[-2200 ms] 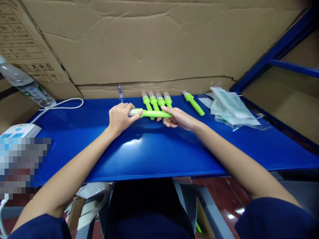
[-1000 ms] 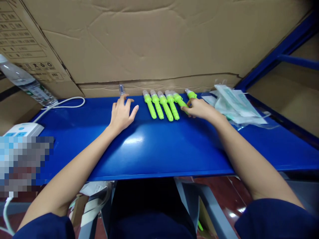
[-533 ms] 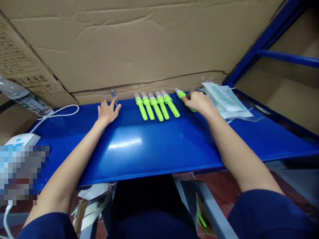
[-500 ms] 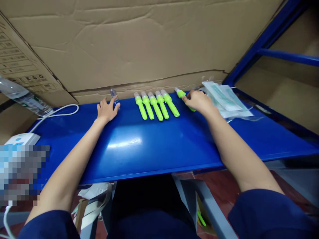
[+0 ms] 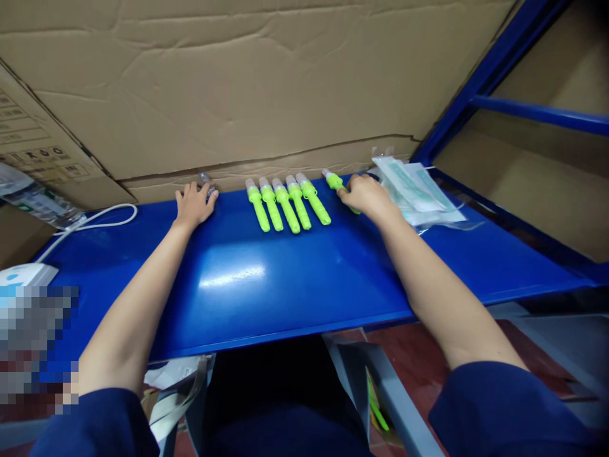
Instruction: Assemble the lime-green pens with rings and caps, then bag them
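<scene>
Several green pen-like devices with clear caps lie side by side at the back of the blue table. One more green device lies apart to their right, and my right hand is closed over its body. My left hand rests at the back left of the table, its fingers curled on a small clear cap by the cardboard wall.
A pile of clear sealed pouches lies right of my right hand. A cardboard wall backs the table. A white cable and a white box sit at the left, and a blue frame at the right.
The green device held by both hands was laid into the row. My right hand moved right onto the lone device. My left hand reached back left to the clear cap.
</scene>
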Demonstrator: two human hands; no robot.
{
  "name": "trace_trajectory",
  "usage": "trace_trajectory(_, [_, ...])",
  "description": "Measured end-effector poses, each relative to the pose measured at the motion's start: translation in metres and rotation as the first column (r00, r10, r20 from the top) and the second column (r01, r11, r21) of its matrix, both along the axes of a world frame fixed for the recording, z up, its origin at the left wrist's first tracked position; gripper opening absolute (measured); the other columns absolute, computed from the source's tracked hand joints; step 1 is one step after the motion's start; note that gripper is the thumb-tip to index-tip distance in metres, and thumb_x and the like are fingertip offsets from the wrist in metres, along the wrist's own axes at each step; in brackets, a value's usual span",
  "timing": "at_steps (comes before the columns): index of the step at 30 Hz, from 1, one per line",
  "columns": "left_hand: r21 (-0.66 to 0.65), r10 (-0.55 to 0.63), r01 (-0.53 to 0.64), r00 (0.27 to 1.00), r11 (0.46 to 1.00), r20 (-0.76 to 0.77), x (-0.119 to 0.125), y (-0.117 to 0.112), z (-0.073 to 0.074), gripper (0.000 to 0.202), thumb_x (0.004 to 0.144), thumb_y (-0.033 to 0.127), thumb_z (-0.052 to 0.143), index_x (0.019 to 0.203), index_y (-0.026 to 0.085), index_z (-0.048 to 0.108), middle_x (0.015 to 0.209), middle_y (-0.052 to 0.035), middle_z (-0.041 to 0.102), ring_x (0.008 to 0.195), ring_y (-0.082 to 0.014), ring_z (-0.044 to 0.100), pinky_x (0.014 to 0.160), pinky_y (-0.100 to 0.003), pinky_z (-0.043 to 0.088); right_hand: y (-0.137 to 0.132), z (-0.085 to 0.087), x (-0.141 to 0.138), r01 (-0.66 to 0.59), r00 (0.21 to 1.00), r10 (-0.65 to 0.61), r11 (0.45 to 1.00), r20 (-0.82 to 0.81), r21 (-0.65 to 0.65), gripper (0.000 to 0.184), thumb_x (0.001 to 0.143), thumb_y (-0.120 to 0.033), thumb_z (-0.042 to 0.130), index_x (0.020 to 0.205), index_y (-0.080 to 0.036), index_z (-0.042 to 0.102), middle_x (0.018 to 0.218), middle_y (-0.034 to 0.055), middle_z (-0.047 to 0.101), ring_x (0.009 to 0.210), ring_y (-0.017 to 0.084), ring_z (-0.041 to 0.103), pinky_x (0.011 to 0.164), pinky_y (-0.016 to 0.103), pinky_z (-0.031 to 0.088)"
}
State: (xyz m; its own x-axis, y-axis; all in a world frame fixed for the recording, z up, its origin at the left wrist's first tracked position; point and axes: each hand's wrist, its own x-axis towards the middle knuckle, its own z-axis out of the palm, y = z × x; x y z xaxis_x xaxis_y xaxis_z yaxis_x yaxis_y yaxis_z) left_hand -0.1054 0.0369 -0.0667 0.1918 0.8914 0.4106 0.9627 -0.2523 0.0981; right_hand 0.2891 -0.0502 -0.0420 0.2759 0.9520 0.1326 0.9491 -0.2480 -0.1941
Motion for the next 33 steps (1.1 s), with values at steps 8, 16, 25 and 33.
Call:
trace_trajectory(8, [0.149, -0.059, 0.041, 0.991, 0.988, 0.121, 0.001, -0.047, 0.019, 0.052, 0.094, 0.024, 0.035, 0.141, 0.029, 0.056, 0.126, -0.0174, 0.063, 0.125, -0.0402, 0.054, 0.102, -0.060, 0.040, 0.006, -0.014, 0.000, 0.033, 0.997, -0.031, 0.999, 0.072, -0.032, 0.055, 0.094, -0.036, 0.059, 0.136, 0.000, 0.052, 0.134, 0.0317, 0.059, 0.127, 0.043, 0.056, 0.098, 0.050, 0.047])
trace_trajectory(16, [0.238, -0.079, 0.057, 0.994, 0.970, 0.082, -0.014, -0.061, 0.006, 0.044, 0.096, 0.036, 0.049, 0.140, 0.030, 0.056, 0.112, -0.0129, 0.069, 0.117, -0.0374, 0.058, 0.098, -0.053, 0.043, 0.020, -0.034, 0.010, 0.070, 0.996, -0.068, 0.996, 0.052, -0.053, 0.061, 0.092, -0.050, 0.060, 0.134, -0.006, 0.054, 0.130, 0.0274, 0.061, 0.117, 0.039, 0.061, 0.089, 0.045, 0.049])
trace_trajectory(25, [0.217, -0.058, 0.023, 0.986, 0.976, 0.155, -0.002, -0.068, 0.012, 0.057, 0.094, 0.069, 0.047, 0.117, 0.019, 0.063, 0.096, -0.0123, 0.068, 0.115, -0.0366, 0.060, 0.105, -0.052, 0.039, 0.019, -0.030, 0.004, 0.090, 0.996, -0.090, 0.995, 0.005, -0.037, 0.038, 0.096, -0.040, 0.056, 0.122, -0.012, 0.064, 0.129, 0.0253, 0.065, 0.118, 0.039, 0.062, 0.086, 0.044, 0.049])
trace_trajectory(33, [0.245, -0.108, 0.077, 0.988, 0.966, 0.113, 0.004, -0.073, 0.011, 0.048, 0.095, 0.062, 0.051, 0.115, 0.019, 0.061, 0.125, -0.0169, 0.062, 0.123, -0.0367, 0.057, 0.103, -0.049, 0.042, 0.019, -0.027, 0.001, 0.062, 0.990, -0.049, 0.993, -0.129, 0.101, 0.029, 0.097, -0.034, 0.049, 0.085, -0.016, 0.068, 0.092, 0.0217, 0.073, 0.097, 0.034, 0.068, 0.081, 0.040, 0.049])
